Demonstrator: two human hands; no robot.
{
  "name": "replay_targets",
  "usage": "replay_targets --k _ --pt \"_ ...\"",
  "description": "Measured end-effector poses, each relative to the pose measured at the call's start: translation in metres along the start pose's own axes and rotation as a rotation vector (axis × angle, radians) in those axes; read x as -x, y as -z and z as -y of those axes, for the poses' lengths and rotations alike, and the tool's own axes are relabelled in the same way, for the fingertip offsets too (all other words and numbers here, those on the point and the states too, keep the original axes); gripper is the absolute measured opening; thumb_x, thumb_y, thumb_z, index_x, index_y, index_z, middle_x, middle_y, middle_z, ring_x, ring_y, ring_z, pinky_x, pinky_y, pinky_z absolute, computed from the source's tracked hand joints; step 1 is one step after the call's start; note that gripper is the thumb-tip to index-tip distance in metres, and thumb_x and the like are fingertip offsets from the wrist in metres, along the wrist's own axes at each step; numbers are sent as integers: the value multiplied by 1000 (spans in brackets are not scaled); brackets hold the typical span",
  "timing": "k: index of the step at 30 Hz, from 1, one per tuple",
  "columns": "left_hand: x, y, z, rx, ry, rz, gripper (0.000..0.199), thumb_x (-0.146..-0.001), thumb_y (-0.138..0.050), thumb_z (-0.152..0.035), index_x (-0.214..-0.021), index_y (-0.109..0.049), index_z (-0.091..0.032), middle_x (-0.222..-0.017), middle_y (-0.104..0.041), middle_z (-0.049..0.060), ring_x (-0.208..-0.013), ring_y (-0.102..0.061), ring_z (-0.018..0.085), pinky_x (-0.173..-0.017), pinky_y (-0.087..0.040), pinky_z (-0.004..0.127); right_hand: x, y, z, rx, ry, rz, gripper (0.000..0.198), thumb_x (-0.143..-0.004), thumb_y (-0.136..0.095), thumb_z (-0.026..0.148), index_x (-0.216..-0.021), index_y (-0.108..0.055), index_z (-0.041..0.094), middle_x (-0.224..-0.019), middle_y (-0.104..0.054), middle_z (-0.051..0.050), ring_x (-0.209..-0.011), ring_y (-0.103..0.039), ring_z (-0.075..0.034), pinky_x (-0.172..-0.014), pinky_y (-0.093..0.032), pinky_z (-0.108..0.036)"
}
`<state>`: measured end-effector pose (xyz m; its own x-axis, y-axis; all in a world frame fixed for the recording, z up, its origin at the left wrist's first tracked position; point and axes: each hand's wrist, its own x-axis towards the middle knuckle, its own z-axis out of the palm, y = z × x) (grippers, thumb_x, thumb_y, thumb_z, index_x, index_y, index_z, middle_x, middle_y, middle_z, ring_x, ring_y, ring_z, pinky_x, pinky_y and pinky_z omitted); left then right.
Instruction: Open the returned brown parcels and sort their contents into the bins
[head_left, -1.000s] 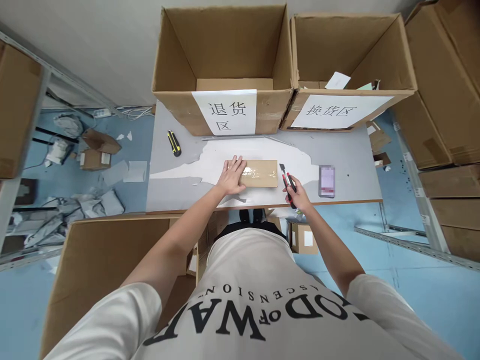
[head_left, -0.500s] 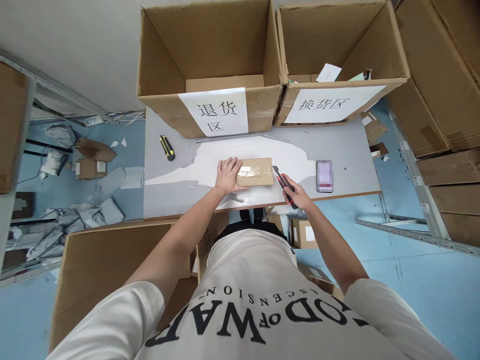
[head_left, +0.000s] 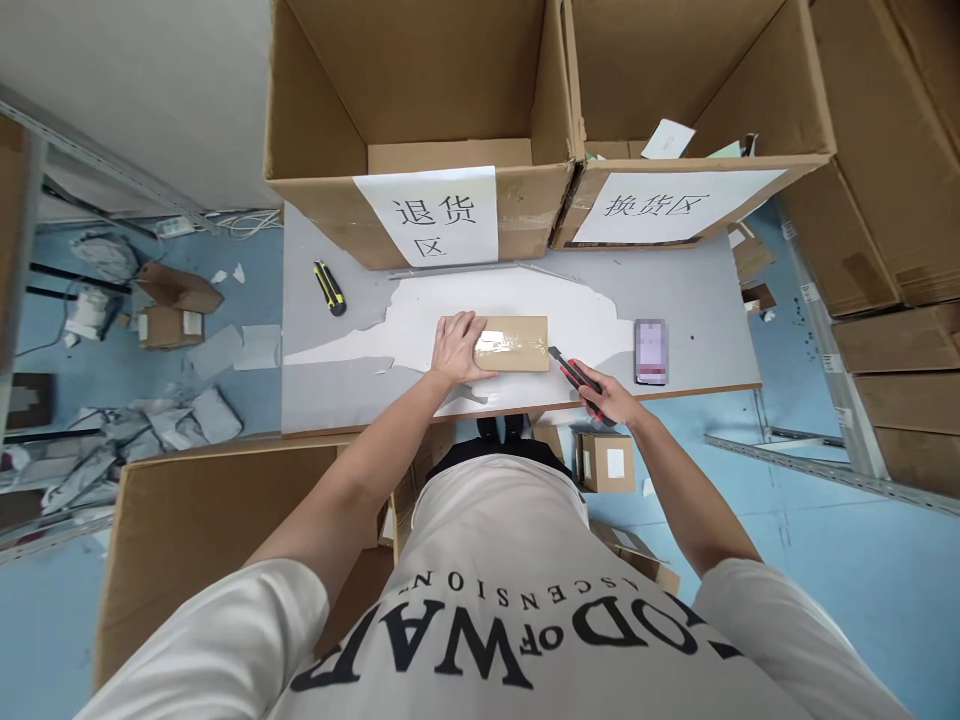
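Note:
A small brown cardboard box (head_left: 517,345), with shiny clear tape along its top, lies on the worktable (head_left: 697,290) in the head view. My left hand (head_left: 456,352) grips its left end, fingers over the top and thumb along the near side. In my right hand (head_left: 613,398) is a red and black utility knife (head_left: 579,380), fingers wrapped round its handle. The knife's tip points up and left, close to the box's right end; whether it touches is too fine to tell.
Two large open cartons with paper signs, the left carton (head_left: 315,215) and the right carton (head_left: 795,180), stand along the table's back. A yellow and black utility knife (head_left: 330,288) lies at left, a phone (head_left: 650,350) at right. Another large carton (head_left: 225,500) stands below the front edge.
My right hand and the knife have moved slightly right and nearer to me, and the knife now lies at a flatter angle. My left hand stays on the box. The view has shifted slightly.

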<state>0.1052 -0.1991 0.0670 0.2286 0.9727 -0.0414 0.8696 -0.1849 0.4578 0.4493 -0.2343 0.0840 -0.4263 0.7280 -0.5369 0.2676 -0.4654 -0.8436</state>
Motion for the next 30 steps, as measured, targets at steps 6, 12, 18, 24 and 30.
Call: replay_targets --k 6,12,18,24,30 --pt "0 0 0 -1 -6 -4 110 -45 -82 -63 -140 -44 -23 -148 -39 17 -139 -29 42 -117 -4 54 19 -10 -8 -33 -41 15 76 -84 -63 42 -151 -29 30 -59 -52 7 -42 -47 -9 -40 -42 -23" --pt "0 -1 1 13 -33 -25 111 -46 -80 -64 -141 -43 -20 -146 -41 19 -138 -31 44 -116 -5 56 20 -4 -12 -34 -41 40 76 -84 -63 41 -151 -30 30 -59 -53 7 -40 -47 -9 -40 -42 -23" --pt "4 3 1 -77 -59 17 110 -53 -73 -71 -144 -39 -19 -150 -36 21 -142 -26 43 -115 -4 59 23 -2 -28 -33 11 -68 78 -83 -61 49 -151 -30 29 -66 -58 4 -43 -51 -12 -40 -43 -26" --pt "9 9 -4 -129 -85 -5 83 -78 -56 -62 -146 -37 -20 -155 -29 19 -146 -18 39 -114 -4 62 15 -7 -67 178 3 -528 74 -88 -47 39 -155 -16 27 -92 -64 -2 -61 -58 -15 -61 -50 -31" --pt "32 1 -21 -238 -141 -49 60 -91 -44 -48 -142 -43 -17 -153 -35 17 -145 -24 34 -117 -11 58 -18 -6 -65 694 -191 -564 69 -90 -42 24 -154 -16 24 -122 -55 -15 -108 -56 -28 -93 -41 -40"
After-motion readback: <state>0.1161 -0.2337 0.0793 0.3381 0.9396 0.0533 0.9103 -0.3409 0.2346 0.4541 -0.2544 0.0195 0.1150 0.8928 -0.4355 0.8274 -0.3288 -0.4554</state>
